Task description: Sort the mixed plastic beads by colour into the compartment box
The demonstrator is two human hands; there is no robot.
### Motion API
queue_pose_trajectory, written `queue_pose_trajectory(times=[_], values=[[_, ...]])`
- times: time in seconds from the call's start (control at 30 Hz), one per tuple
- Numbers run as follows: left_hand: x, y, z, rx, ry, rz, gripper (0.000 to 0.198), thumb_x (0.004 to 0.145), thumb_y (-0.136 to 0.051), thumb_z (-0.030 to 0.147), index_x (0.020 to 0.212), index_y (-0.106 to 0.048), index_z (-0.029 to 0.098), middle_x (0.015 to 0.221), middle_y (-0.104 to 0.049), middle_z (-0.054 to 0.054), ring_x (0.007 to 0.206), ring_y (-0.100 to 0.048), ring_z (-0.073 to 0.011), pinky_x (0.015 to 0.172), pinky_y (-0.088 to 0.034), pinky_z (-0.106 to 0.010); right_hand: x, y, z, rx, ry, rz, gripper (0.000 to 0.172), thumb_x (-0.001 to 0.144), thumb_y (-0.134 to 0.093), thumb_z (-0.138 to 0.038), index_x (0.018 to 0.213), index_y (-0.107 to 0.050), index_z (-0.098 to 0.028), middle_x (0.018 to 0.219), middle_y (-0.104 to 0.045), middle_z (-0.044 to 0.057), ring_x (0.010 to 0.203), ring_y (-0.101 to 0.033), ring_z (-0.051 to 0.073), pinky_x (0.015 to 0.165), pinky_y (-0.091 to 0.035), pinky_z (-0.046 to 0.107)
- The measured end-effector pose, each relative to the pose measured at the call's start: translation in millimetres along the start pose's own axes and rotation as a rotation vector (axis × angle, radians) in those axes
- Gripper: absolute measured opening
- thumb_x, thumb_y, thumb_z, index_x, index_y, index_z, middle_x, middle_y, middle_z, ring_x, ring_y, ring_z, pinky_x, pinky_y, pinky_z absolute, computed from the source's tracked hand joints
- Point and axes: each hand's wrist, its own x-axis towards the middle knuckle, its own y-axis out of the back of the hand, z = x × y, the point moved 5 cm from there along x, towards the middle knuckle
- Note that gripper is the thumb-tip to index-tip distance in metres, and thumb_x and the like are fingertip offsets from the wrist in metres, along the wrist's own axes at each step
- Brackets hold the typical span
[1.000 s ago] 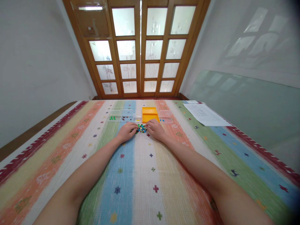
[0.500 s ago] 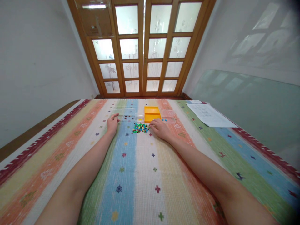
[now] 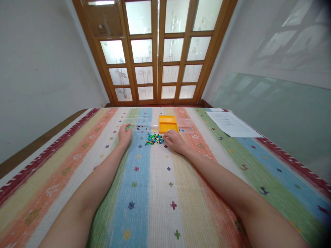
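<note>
A pile of small mixed green, blue, yellow and dark plastic pieces (image 3: 154,139) lies on the striped tablecloth. My right hand (image 3: 175,140) rests at its right edge, with bent fingertips together against the pieces; what they pinch, if anything, is too small to make out. To the left of the pile, my left hand (image 3: 124,135) is curled beside a clear box. A small green piece (image 3: 127,127) shows at its fingertips and seems held there. The clear left box (image 3: 142,122) has a few dark red pieces in its near part.
Behind my right hand stands an open yellow box (image 3: 168,120). A clear box (image 3: 186,124) to its right contains a few blue pieces. A small yellow piece lies left of the yellow box. Printed paper (image 3: 231,124) lies at the table's right side.
Green now shows at my left fingertips, where none was visible before. My right fingertips have shifted slightly left into the pile's edge. The whole view has tilted a little.
</note>
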Motion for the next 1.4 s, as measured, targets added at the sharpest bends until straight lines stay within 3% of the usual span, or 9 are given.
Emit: queue_pose_trajectory(times=[0.03, 0.13, 0.27, 0.4, 0.57, 0.77, 1.03, 1.3, 1.4], values=[[-3.7, -3.4, 7.6, 0.05, -0.065, -0.044, 0.035, 0.085, -0.052, 0.022, 0.113, -0.073, 0.017, 0.109, -0.071, -0.01, 0.087, -0.064, -0.0222, 0.09, -0.049, -0.038, -0.1, -0.6, -0.9, -0.003, 0.005, -0.005, 0.013, 0.1, -0.058, -0.023, 0.096, -0.07, -0.021, 0.096, -0.068, 0.008, 0.095, -0.058, 0.023, 0.086, -0.045, 0.037], [-21.2, -22.5, 32.5, 0.142, -0.281, -0.333, 0.023, 0.085, -0.054, 0.021, 0.094, -0.075, 0.019, 0.096, -0.07, -0.006, 0.083, -0.061, -0.0198, 0.084, -0.048, -0.034, -0.2, -2.2, -3.3, -0.02, 0.022, -0.025, 0.014, 0.101, -0.057, -0.024, 0.096, -0.07, -0.021, 0.095, -0.068, 0.008, 0.095, -0.057, 0.023, 0.086, -0.045, 0.037], [-47.1, -38.0, 59.1, 0.192, -0.497, -0.622, 0.021, 0.081, -0.057, 0.017, 0.094, -0.074, 0.019, 0.089, -0.065, -0.003, 0.076, -0.057, -0.0163, 0.076, -0.046, -0.03, 0.3, -2.5, -5.3, -0.039, 0.034, -0.036, 0.014, 0.101, -0.057, -0.024, 0.095, -0.069, -0.021, 0.094, -0.068, 0.008, 0.094, -0.057, 0.023, 0.086, -0.044, 0.037], [-56.9, -39.1, 70.9, 0.198, -0.563, -0.725, 0.02, 0.079, -0.061, 0.017, 0.094, -0.074, 0.02, 0.088, -0.062, -0.002, 0.077, -0.056, -0.0163, 0.076, -0.046, -0.029, 0.9, -2.2, -6.2, -0.038, 0.037, -0.04, 0.013, 0.101, -0.058, -0.024, 0.094, -0.068, -0.021, 0.093, -0.067, 0.008, 0.093, -0.057, 0.023, 0.085, -0.044, 0.036], [-56.6, -40.2, 71.3, 0.16, -0.551, -0.798, 0.018, 0.08, -0.063, 0.019, 0.095, -0.074, 0.019, 0.089, -0.063, -0.003, 0.08, -0.057, -0.0167, 0.078, -0.046, -0.03, 0.6, -3.5, -5.7, -0.041, 0.042, -0.04, 0.014, 0.101, -0.057, -0.025, 0.094, -0.068, -0.021, 0.093, -0.067, 0.008, 0.093, -0.056, 0.023, 0.085, -0.043, 0.036], [-56.4, -41.5, 71.7, 0.12, -0.533, -0.808, 0.01, 0.082, -0.064, 0.023, 0.087, -0.072, 0.019, 0.086, -0.064, -0.002, 0.078, -0.057, -0.0166, 0.076, -0.045, -0.029, 0.5, -4.0, -5.5, -0.047, 0.03, -0.046, 0.014, 0.101, -0.057, -0.025, 0.094, -0.069, -0.021, 0.093, -0.067, 0.007, 0.094, -0.056, 0.023, 0.086, -0.043, 0.036], [-54.8, -42.3, 65.3, 0.051, -0.418, -0.792, 0.016, 0.083, -0.065, 0.031, 0.089, -0.075, 0.02, 0.086, -0.068, -0.004, 0.079, -0.06, -0.0178, 0.076, -0.048, -0.03, 0.9, -3.6, -5.6, -0.048, 0.013, -0.067, 0.015, 0.101, -0.057, -0.025, 0.095, -0.07, -0.021, 0.092, -0.067, 0.008, 0.093, -0.056, 0.023, 0.085, -0.044, 0.037], [-27.7, -37.2, 33.5, -0.241, -0.045, -0.437, 0.014, 0.081, -0.061, 0.031, 0.089, -0.06, 0.019, 0.085, -0.07, -0.003, 0.064, -0.064, -0.0141, 0.063, -0.049, -0.027, 0.5, -3.8, -3.7, -0.039, 0.009, -0.073, 0.016, 0.101, -0.056, -0.026, 0.095, -0.07, -0.021, 0.092, -0.067, 0.008, 0.092, -0.056, 0.023, 0.085, -0.044, 0.037], [-20.6, -33.8, 25.7, -0.268, 0.017, -0.336, 0.015, 0.079, -0.059, 0.03, 0.09, -0.056, 0.02, 0.082, -0.068, -0.002, 0.062, -0.06, -0.013, 0.061, -0.047, -0.026, 0.0, -4.2, -2.4, -0.044, 0.014, -0.072, 0.017, 0.101, -0.055, -0.026, 0.095, -0.07, -0.021, 0.091, -0.067, 0.007, 0.092, -0.055, 0.023, 0.084, -0.043, 0.036]])
